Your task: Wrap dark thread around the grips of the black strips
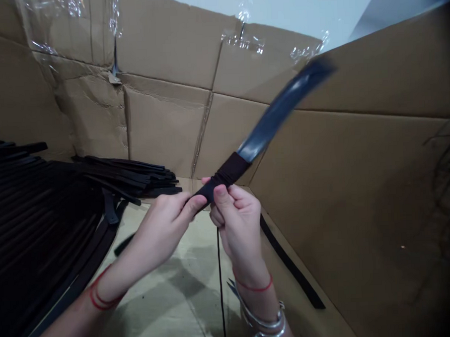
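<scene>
Both hands hold one long dark flat strip (278, 111) that rises up and to the right, its far end blurred. A matte black sleeve or wrap (225, 176) covers its lower end. My left hand (164, 231) pinches that wrapped end with thumb and fingers. My right hand (234, 220) is closed around the same end just beside it, thumb on top. A thin black cord (220, 278) hangs down from between the hands. Red string bands sit on both wrists; silver bangles are on the right one.
A large pile of black strips (43, 206) fills the left side, with a smaller stack (136, 175) behind. Taped cardboard walls (341, 183) enclose the area. One loose black strip (289, 265) lies along the right wall on the cardboard floor (178, 299).
</scene>
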`<state>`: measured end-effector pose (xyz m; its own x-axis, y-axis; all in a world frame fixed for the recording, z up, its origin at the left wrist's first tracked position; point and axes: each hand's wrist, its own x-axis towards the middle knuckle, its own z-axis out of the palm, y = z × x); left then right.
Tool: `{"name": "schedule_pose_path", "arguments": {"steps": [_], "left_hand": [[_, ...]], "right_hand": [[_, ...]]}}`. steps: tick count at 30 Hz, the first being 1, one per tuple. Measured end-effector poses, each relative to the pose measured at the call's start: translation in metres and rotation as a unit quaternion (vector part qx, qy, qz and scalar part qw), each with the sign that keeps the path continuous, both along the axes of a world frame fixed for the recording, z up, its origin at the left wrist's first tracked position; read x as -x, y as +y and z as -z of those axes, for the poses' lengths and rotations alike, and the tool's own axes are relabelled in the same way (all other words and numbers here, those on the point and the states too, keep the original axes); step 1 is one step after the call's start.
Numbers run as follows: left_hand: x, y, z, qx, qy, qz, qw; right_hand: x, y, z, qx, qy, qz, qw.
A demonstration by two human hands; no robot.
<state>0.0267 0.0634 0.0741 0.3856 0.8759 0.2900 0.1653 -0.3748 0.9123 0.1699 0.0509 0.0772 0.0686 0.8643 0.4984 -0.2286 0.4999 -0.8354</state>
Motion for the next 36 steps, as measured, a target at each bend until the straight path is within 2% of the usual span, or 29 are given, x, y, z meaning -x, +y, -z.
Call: {"name": "schedule_pose_path", "arguments": {"steps": [2, 3, 4, 6, 7, 8, 10, 11, 12, 14, 15, 16, 18, 19, 20, 22, 23, 24, 27, 28, 29, 30, 31, 32, 33, 34, 35, 36], "left_hand": [[-0.001, -0.002, 0.002, 0.076, -0.024, 0.135, 0.988], [-0.002, -0.003, 0.003, 0.087, -0.037, 0.175, 0.980], [-0.003, -0.004, 0.004, 0.067, -0.046, 0.163, 0.983], [-0.004, -0.004, 0.005, -0.010, -0.053, 0.056, 0.997], [-0.004, -0.004, 0.004, -0.020, -0.052, 0.027, 0.998], [-0.004, -0.005, 0.003, 0.000, -0.052, 0.041, 0.998], [-0.002, -0.004, 0.002, 0.080, -0.055, 0.145, 0.985], [-0.001, -0.004, 0.001, 0.099, -0.055, 0.172, 0.978], [-0.001, -0.004, 0.001, 0.087, -0.055, 0.150, 0.983], [-0.003, -0.002, 0.001, 0.016, -0.057, 0.018, 0.998], [-0.005, -0.001, 0.002, 0.004, -0.059, -0.021, 0.998], [-0.008, 0.000, 0.003, 0.022, -0.064, -0.020, 0.998], [-0.013, 0.001, 0.006, 0.099, -0.078, 0.074, 0.989], [-0.015, 0.001, 0.007, 0.115, -0.081, 0.113, 0.984], [-0.016, 0.001, 0.008, 0.099, -0.079, 0.117, 0.985], [-0.016, -0.001, 0.009, 0.007, -0.064, 0.046, 0.997], [-0.014, -0.002, 0.009, -0.024, -0.055, 0.019, 0.998], [-0.012, -0.002, 0.008, -0.023, -0.047, 0.027, 0.998], [-0.007, -0.002, 0.006, 0.085, -0.039, 0.185, 0.978], [-0.006, -0.001, 0.005, 0.093, -0.039, 0.193, 0.976], [-0.005, 0.000, 0.005, 0.073, -0.043, 0.151, 0.985], [-0.006, 0.000, 0.005, 0.035, -0.047, 0.080, 0.995], [-0.006, -0.001, 0.006, 0.008, -0.052, 0.019, 0.998], [-0.007, -0.001, 0.007, 0.009, -0.054, 0.005, 0.998], [-0.008, -0.003, 0.008, 0.037, -0.056, 0.043, 0.997], [-0.009, -0.004, 0.009, 0.077, -0.058, 0.117, 0.988], [-0.010, -0.006, 0.010, 0.108, -0.062, 0.186, 0.975], [-0.011, -0.007, 0.010, 0.114, -0.066, 0.213, 0.968]], "right_hand": [[-0.001, 0.001, -0.001, 0.028, -0.005, -0.054, 0.998], [-0.002, 0.001, -0.001, 0.029, 0.000, -0.051, 0.998], [-0.002, 0.002, -0.001, 0.021, 0.011, -0.032, 0.999], [-0.003, 0.003, -0.002, 0.002, 0.040, 0.010, 0.999], [-0.003, 0.003, -0.002, 0.001, 0.046, 0.007, 0.999], [-0.002, 0.003, -0.002, 0.006, 0.044, -0.014, 0.999], [-0.002, 0.004, -0.002, 0.017, 0.035, -0.053, 0.998], [-0.002, 0.004, -0.001, 0.012, 0.036, -0.047, 0.998], [-0.001, 0.005, -0.001, 0.000, 0.039, -0.023, 0.999], [0.000, 0.007, 0.001, -0.019, 0.042, 0.026, 0.999], [0.000, 0.007, 0.001, -0.015, 0.037, 0.024, 0.999], [0.000, 0.008, 0.001, -0.004, 0.028, 0.002, 1.000], [-0.001, 0.009, 0.002, 0.022, 0.013, -0.052, 0.998], [-0.001, 0.009, 0.001, 0.023, 0.014, -0.053, 0.998], [-0.002, 0.008, 0.001, 0.012, 0.019, -0.029, 0.999], [-0.003, 0.007, 0.001, -0.015, 0.033, 0.042, 0.998], [-0.003, 0.006, 0.000, -0.017, 0.034, 0.057, 0.998], [-0.004, 0.005, 0.000, -0.009, 0.023, 0.048, 0.999], [-0.005, 0.000, -0.002, 0.012, -0.026, -0.006, 1.000], [-0.005, -0.002, -0.002, 0.000, -0.030, 0.013, 0.999], [-0.005, -0.002, -0.002, -0.018, -0.023, 0.045, 0.999], [-0.005, -0.003, -0.003, -0.032, -0.009, 0.070, 0.997], [-0.005, -0.004, -0.003, -0.033, 0.000, 0.068, 0.997], [-0.005, -0.004, -0.003, -0.021, 0.000, 0.035, 0.999], [-0.006, -0.004, -0.004, -0.003, -0.006, -0.016, 1.000], [-0.007, -0.005, -0.004, 0.018, -0.014, -0.065, 0.998], [-0.007, -0.005, -0.004, 0.031, -0.019, -0.092, 0.995], [-0.007, -0.005, -0.004, 0.030, -0.015, -0.082, 0.996]]}}
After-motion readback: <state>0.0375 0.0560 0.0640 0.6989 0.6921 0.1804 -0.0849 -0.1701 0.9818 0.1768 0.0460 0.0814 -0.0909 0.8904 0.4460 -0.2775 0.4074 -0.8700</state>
